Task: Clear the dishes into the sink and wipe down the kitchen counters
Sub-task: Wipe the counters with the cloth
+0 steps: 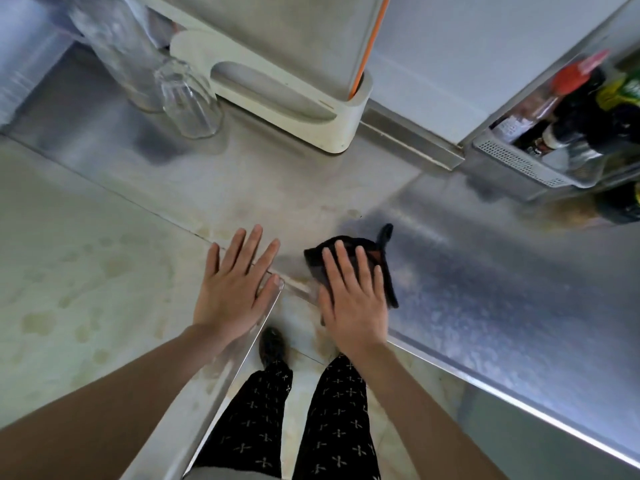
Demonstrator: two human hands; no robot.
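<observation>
Left hand (232, 292): flat, palm down, fingers straight and spread wide, holding nothing. It rests on the pale counter section (86, 271) at the inner corner edge. That section is matt and marked with yellowish blotchy stains.

Right hand (353, 299): flat, fingers straight and slightly apart, pressing down on the cloth (314, 259); no curl round it. The cloth is dark, soft and crumpled, with a narrow tab sticking out at its far edge. It lies on the counter just beside the inner corner, where the pale section meets the brushed steel section (485, 271). The steel is glossy, with a mottled sheen and a bright rolled front edge.

Rear of counter: a clear ribbed glass (188, 102), mouth down, touching or just beside a taller clear vessel (117, 46). Beside them stands a cream plastic holder (287, 98) with rounded corners, carrying an upright board (294, 29) with an orange edge. Far right: a perforated metal rack (519, 164) holding dark bottles (571, 109), one red-capped.
</observation>
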